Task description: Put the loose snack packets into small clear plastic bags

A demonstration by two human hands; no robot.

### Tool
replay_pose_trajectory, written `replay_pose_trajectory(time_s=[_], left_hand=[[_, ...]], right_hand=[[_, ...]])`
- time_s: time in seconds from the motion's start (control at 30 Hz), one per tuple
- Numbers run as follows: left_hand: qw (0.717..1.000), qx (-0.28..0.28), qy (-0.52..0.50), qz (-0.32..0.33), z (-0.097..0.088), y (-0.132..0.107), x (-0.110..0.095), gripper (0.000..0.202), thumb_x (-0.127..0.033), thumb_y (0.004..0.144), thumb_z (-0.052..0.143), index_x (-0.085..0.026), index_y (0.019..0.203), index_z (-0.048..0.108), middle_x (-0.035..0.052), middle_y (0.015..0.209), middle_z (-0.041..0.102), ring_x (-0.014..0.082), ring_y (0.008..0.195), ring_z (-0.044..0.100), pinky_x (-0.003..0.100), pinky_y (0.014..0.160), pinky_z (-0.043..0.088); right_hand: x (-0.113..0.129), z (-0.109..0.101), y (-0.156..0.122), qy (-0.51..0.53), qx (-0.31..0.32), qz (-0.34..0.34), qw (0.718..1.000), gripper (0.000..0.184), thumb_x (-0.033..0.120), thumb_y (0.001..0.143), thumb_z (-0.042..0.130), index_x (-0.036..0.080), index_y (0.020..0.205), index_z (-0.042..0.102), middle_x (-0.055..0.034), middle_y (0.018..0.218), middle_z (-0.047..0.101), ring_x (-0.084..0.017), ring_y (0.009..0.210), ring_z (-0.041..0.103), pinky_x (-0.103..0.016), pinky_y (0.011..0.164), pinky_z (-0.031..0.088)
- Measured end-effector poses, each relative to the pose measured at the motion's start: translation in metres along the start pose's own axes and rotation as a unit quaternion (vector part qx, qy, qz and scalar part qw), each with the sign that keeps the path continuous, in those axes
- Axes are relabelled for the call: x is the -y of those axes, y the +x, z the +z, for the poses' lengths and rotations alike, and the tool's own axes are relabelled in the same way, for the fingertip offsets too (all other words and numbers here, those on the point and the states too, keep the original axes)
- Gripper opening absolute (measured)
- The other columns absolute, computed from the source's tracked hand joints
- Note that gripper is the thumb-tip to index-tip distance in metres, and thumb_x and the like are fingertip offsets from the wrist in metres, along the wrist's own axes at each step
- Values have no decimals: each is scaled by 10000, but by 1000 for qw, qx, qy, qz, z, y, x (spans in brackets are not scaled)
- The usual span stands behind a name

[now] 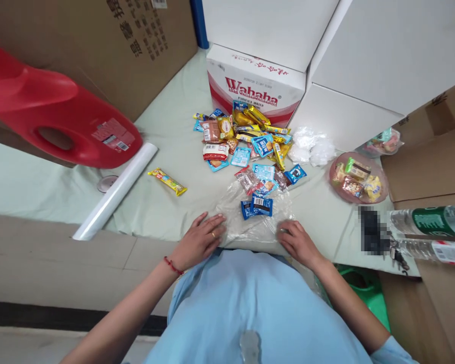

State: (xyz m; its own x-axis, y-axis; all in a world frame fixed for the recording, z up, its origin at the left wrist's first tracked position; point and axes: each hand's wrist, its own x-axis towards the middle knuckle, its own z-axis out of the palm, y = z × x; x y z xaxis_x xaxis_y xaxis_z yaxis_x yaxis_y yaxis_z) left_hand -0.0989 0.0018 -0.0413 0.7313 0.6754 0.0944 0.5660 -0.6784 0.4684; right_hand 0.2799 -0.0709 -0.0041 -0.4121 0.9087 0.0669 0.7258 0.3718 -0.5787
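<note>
A clear plastic bag [235, 225] lies spread at the table's front edge, with two dark blue snack packets [257, 206] on it. My left hand [202, 236] rests on the bag's left edge, fingers stretched out and slightly apart. At the right edge of the bag, my right hand [298, 241] touches the film with loosely bent fingers. A red-and-clear packet [247, 180] and light blue packets [264, 172] overlap the bag's far side. Behind them sits a heap of wrapped snacks [246, 132] in several colours. One yellow snack bar [167, 182] lies apart on the left.
A white roll [116, 192] and large red jug [64, 116] are at left. A Wahaba-style water carton [256, 86] stands behind the heap. On the right are crumpled clear plastic [313, 146], a pink plate [337, 194] of snacks, keys [399, 255] and two bottles [436, 221].
</note>
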Motion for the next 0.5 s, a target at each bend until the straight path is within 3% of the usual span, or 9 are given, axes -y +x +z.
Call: replay_pose_trajectory(time_s=[0.17, 0.3, 0.4, 0.5], left_hand=[[996, -25, -56, -58, -9, 19, 7, 368, -364, 1053, 375, -257, 1171, 707, 76, 1234, 751, 209, 1199, 665, 437, 1113, 435], [984, -60, -110, -129, -12, 39, 10, 446, -439, 1049, 317, -208, 1176, 677, 92, 1098, 763, 233, 1031, 693, 401, 978, 494], [977, -71, -139, -145, -9, 45, 15, 471, -452, 996, 396, -197, 1347, 582, 102, 1182, 736, 253, 1079, 672, 408, 987, 485], [981, -62, -132, -125, -6, 43, 17, 518, -400, 888, 512, -205, 1366, 562, 113, 1280, 699, 272, 1157, 641, 427, 1014, 468]], right_hand=[[1, -14, 22, 114, -56, 63, 990, 206, 415, 1011, 542, 271, 987, 686, -105, 1131, 695, -267, 1072, 647, -461, 936, 548], [-17, -31, 71, 219, -20, 164, 962, 347, 527, 1033, 432, 234, 953, 601, -34, 831, 684, -187, 716, 648, -320, 692, 550], [-37, -41, 106, 130, 50, 200, 970, 360, 481, 1028, 411, 220, 850, 584, -14, 716, 644, -171, 636, 603, -282, 643, 492], [-48, -50, 128, -22, 98, 148, 984, 385, 430, 1024, 431, 198, 804, 646, -62, 766, 677, -200, 747, 631, -295, 718, 470]])
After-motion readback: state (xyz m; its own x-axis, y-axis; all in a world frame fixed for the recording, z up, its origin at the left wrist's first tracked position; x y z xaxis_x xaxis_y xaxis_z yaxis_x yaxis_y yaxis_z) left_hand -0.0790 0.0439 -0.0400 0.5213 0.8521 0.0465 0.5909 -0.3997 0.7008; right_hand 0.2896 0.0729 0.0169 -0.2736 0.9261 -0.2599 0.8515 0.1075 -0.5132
